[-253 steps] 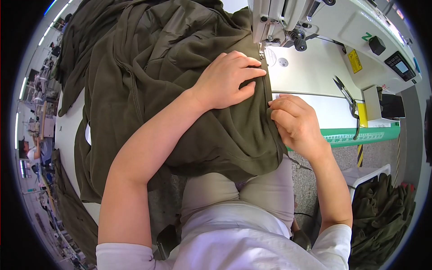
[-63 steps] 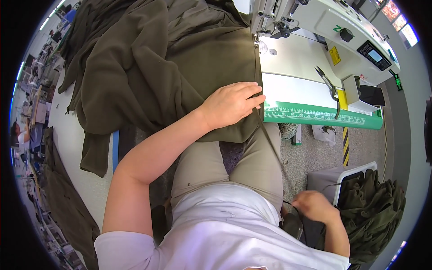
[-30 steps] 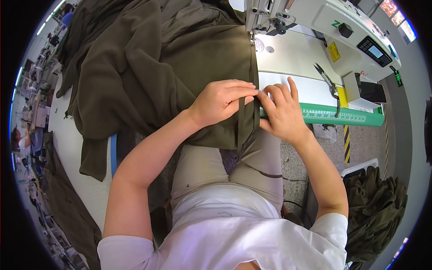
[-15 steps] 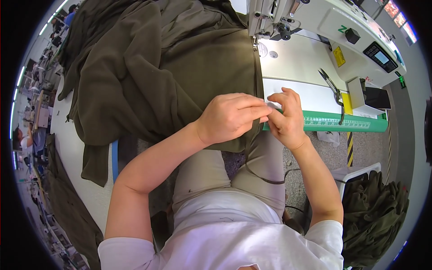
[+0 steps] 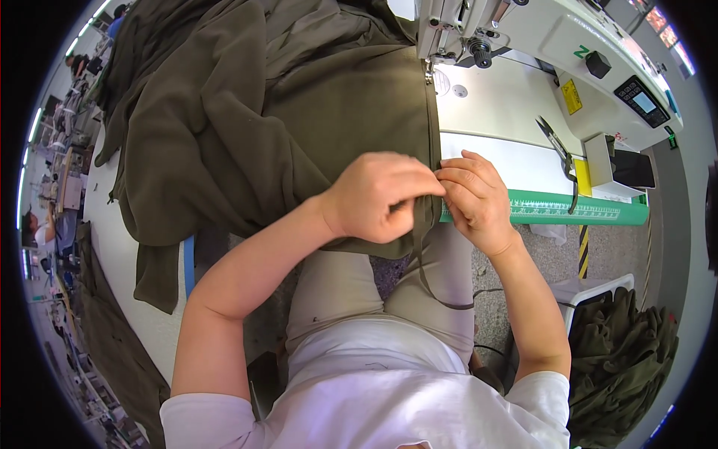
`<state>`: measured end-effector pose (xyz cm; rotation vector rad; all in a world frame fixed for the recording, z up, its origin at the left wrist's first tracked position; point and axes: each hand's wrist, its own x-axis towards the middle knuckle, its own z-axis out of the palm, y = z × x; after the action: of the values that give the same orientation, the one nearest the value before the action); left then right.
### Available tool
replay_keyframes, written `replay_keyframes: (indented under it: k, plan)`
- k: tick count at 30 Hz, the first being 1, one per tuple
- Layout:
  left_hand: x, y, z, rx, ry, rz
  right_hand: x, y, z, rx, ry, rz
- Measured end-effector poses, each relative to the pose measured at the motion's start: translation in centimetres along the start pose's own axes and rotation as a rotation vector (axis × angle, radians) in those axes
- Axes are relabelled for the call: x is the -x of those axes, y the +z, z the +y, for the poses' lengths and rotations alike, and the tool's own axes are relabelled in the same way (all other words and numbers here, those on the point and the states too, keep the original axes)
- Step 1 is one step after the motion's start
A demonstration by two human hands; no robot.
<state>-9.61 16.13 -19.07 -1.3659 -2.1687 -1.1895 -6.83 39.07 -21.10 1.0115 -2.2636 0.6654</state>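
A large piece of dark olive fabric (image 5: 351, 105) spreads over the table, its right edge bordered by a narrow strip (image 5: 434, 135) that runs up to the presser foot (image 5: 428, 73) of the sewing machine. My left hand (image 5: 378, 196) is closed, fingers bent and tips at this edge; what they pinch is hidden. Facing it, my right hand (image 5: 479, 198) closes thumb and fingers on the fabric edge. The two sets of fingertips almost meet. Below them, a loose olive tape (image 5: 428, 278) hangs over my leg.
The white sewing machine (image 5: 557, 37) stands at the upper right. Thread snips (image 5: 555, 138), a small white box (image 5: 607, 161) and a green ruler strip (image 5: 568, 208) lie on its right side. A tub at lower right holds bunched olive fabric (image 5: 621, 367). More olive fabric (image 5: 112, 322) hangs at left.
My left hand's fingers have curled and its thumb side has dropped away. My right hand's raised fingers have come down onto the edge. The fabric has hardly moved.
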Motion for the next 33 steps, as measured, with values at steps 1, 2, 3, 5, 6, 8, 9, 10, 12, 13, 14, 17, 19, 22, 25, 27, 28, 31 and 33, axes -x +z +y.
replay_keyframes:
  k: [1,2,3,5,6,8,9,10,12,13,14,17,19,22,25,27,28,31,33]
  plan:
    - [-0.4,-1.0,-1.1,-0.020,0.020,-0.059,-0.1,0.0,0.1,-0.020,-0.001,-0.011]
    - [-0.7,-1.6,-2.0,-0.019,0.045,-0.071,-0.1,0.0,0.1,-0.042,0.000,-0.023]
    - [-0.9,-1.8,-2.9,-0.039,0.037,-0.123,-0.2,0.0,0.1,-0.061,0.001,-0.035]
    - [-1.5,-1.7,-4.7,-0.177,-0.054,-0.070,-0.3,0.0,0.1,-0.067,0.004,-0.033]
    - [-1.6,-1.4,-5.3,-0.252,-0.102,-0.058,-0.3,0.0,0.1,-0.074,0.012,-0.035]
    - [-1.8,-1.0,-6.1,-0.289,-0.084,-0.086,-0.4,-0.1,0.1,-0.080,0.023,-0.032]
    - [-1.9,-0.9,-6.3,-0.332,-0.070,-0.122,-0.5,-0.1,0.1,-0.086,0.024,-0.046]
    - [-2.0,-0.8,-6.5,-0.374,-0.059,-0.150,-0.6,-0.2,0.2,-0.094,0.026,-0.061]
    - [-2.1,-0.9,-6.7,-0.361,-0.069,-0.174,-0.8,-0.5,0.3,-0.101,0.030,-0.076]
    - [-2.2,-1.0,-6.7,-0.348,-0.079,-0.184,-0.9,-0.6,0.4,-0.105,0.030,-0.091]
    - [-2.2,-1.1,-6.8,-0.335,-0.090,-0.196,-0.9,-0.7,0.5,-0.109,0.030,-0.106]
    - [-2.4,-1.2,-7.1,-0.341,-0.084,-0.204,-1.2,-0.9,0.7,-0.124,0.041,-0.120]
    - [-2.6,-1.1,-7.4,-0.346,-0.080,-0.208,-1.5,-0.8,1.0,-0.144,0.061,-0.117]
    - [-3.0,-1.0,-7.9,-0.354,-0.057,-0.154,-1.9,-0.8,1.4,-0.135,0.075,-0.122]
    - [-3.3,-1.0,-8.4,-0.361,-0.061,-0.151,-2.1,-0.7,1.8,-0.123,0.095,-0.130]
    - [-3.5,-1.1,-8.8,-0.365,-0.059,-0.149,-2.3,-0.6,2.0,-0.098,0.120,-0.143]
    - [-3.5,-1.2,-9.0,-0.366,-0.063,-0.161,-2.4,-0.5,2.1,-0.101,0.110,-0.133]
    - [-3.7,-1.4,-9.4,-0.367,-0.072,-0.183,-2.8,-0.2,2.2,-0.073,0.133,-0.125]
    - [-3.9,-1.5,-9.4,-0.379,-0.051,-0.171,-3.1,-0.1,2.2,-0.042,0.126,-0.132]
